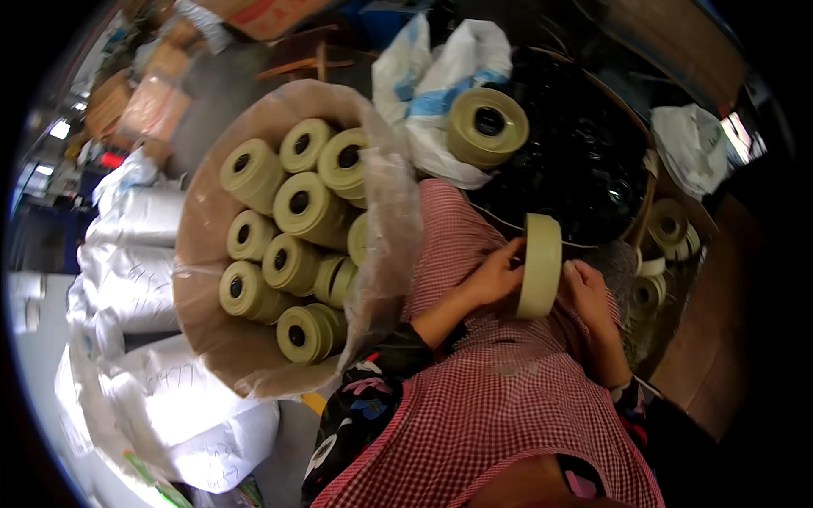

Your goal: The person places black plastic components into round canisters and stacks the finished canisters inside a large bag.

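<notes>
Over my lap, a pale yellow-green round plastic piece (pixel 540 267) stands on edge, seen from its side. My left hand (pixel 498 278) grips it from the left, with some fingers hidden behind its rim. Close by its right side is my right hand (pixel 586 292), fingers curled in. Whatever those fingers hold, if anything, is hidden. Another such piece, a yellow-green spool-like part with a black centre (pixel 487 127), rests beyond my hands beside a large container of glossy black parts (pixel 559 144).
To my left stands a big round container lined with clear plastic (pixel 199 296), holding several yellow-green parts with black centres (pixel 301 203). White sacks (pixel 144 254) are piled farther left. A box at the right holds more yellow-green pieces (pixel 669 220). White bags (pixel 457 68) lie ahead.
</notes>
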The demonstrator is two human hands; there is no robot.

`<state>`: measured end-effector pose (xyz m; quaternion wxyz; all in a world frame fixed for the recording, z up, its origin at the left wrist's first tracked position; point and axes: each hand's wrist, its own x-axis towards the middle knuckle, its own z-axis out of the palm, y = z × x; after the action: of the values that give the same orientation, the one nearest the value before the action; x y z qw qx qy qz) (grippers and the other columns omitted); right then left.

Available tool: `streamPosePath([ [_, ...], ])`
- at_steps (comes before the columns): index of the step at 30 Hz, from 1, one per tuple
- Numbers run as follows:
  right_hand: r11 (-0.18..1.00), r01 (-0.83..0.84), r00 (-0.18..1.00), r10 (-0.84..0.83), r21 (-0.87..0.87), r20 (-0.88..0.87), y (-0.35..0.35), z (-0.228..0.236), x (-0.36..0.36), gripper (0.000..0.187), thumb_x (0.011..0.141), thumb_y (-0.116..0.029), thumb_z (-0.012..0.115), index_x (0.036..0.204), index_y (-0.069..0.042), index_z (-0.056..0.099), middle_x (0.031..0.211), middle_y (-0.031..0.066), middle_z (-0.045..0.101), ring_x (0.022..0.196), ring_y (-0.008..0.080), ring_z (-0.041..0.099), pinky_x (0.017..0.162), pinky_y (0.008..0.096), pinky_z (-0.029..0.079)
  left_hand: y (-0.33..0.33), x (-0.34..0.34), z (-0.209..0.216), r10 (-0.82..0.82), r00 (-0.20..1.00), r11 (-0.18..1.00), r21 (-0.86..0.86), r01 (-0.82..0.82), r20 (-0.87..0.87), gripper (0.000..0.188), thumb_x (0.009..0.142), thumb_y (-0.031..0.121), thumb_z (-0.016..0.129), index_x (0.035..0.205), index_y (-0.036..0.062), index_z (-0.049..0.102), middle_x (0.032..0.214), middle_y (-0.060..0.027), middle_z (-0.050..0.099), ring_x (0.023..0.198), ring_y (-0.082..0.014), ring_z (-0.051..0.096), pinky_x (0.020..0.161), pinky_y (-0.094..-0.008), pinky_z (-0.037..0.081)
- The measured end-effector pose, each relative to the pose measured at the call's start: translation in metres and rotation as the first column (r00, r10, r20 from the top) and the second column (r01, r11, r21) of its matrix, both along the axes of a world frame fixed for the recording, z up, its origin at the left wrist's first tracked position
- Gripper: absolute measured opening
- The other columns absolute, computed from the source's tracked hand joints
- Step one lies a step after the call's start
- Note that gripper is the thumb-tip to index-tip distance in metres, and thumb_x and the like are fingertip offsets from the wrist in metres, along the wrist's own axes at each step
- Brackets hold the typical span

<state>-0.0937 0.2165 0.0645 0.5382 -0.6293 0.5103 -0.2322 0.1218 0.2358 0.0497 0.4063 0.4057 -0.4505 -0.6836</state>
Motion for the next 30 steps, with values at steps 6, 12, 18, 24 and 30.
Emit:
streamPosePath([
  [6, 0.959, 0.24, 0.906, -0.278, 0.151, 0.319, 0.003, 0.023, 0.009, 0.043, 0.094, -0.029, 0.048, 0.128, -0.003, 0.045, 0.098, 0.006, 0.058, 0.087, 0.0147, 0.055, 0.074, 0.0264, 0.045, -0.003, -0.017, 0.001, -0.037, 0.946, 0.98, -0.173, 0.098, 0.323, 0.067, 0.077, 0.031, 0.068, 0.128, -0.0028, 0.042, 0.126, -0.0208, 0.046, 0.116, -0.0316, 0.049, 0.096, -0.0378, 0.041],
  [12, 0.955, 0.136, 0.981, -0.168, 0.264, 0.102, -0.036, 0.026, 0.007, 0.058, 0.077, -0.029, 0.064, 0.125, -0.002, 0.047, 0.096, 0.0075, 0.059, 0.082, 0.013, 0.056, 0.066, 0.0242, 0.046, -0.007, -0.007, -0.006, 0.148, 0.867, 0.933, -0.359, 0.037, 0.475, 0.071, 0.071, 0.028, 0.073, 0.128, -0.0023, 0.043, 0.122, -0.0204, 0.047, 0.114, -0.033, 0.048, 0.097, -0.0381, 0.04],
  [18, 0.961, 0.15, 0.864, -0.241, 0.232, 0.441, -0.12, 0.027, -0.003, 0.042, 0.084, -0.028, 0.055, 0.118, -0.004, 0.053, 0.081, 0.0013, 0.06, 0.062, 0.0084, 0.053, 0.051, 0.0214, 0.043, -0.028, 0.017, -0.022, 0.672, 0.702, 0.717, -0.443, -0.538, 0.236, 0.036, 0.085, 0.008, 0.059, 0.118, -0.0018, 0.049, 0.107, -0.0121, 0.053, 0.091, -0.0184, 0.056, 0.076, -0.0271, 0.048],
  [24, 0.899, 0.103, 0.604, -0.396, 0.425, 0.692, -0.209, -0.016, 0.074, 0.028, 0.09, -0.03, 0.05, 0.108, -0.009, 0.055, 0.102, 0.0043, 0.06, 0.086, 0.018, 0.056, 0.07, 0.0306, 0.044, -0.032, 0.012, -0.033, 0.538, 0.817, 0.808, -0.401, -0.431, 0.206, 0.025, 0.085, 0.007, 0.06, 0.108, -0.0006, 0.056, 0.093, -0.0079, 0.056, 0.081, -0.0132, 0.055, 0.069, -0.0246, 0.048],
  [30, 0.909, 0.417, 0.89, -0.412, 0.017, 0.193, -0.23, -0.031, 0.119, 0.04, 0.085, -0.031, 0.059, 0.114, -0.004, 0.06, 0.09, 0.0046, 0.063, 0.073, 0.0123, 0.055, 0.055, 0.0244, 0.041, -0.036, 0.015, -0.033, 0.461, 0.871, 0.858, -0.34, -0.386, 0.174, 0.022, 0.083, 0.007, 0.061, 0.104, 0.0013, 0.058, 0.088, -0.0079, 0.057, 0.075, -0.0159, 0.057, 0.067, -0.0263, 0.048],
])
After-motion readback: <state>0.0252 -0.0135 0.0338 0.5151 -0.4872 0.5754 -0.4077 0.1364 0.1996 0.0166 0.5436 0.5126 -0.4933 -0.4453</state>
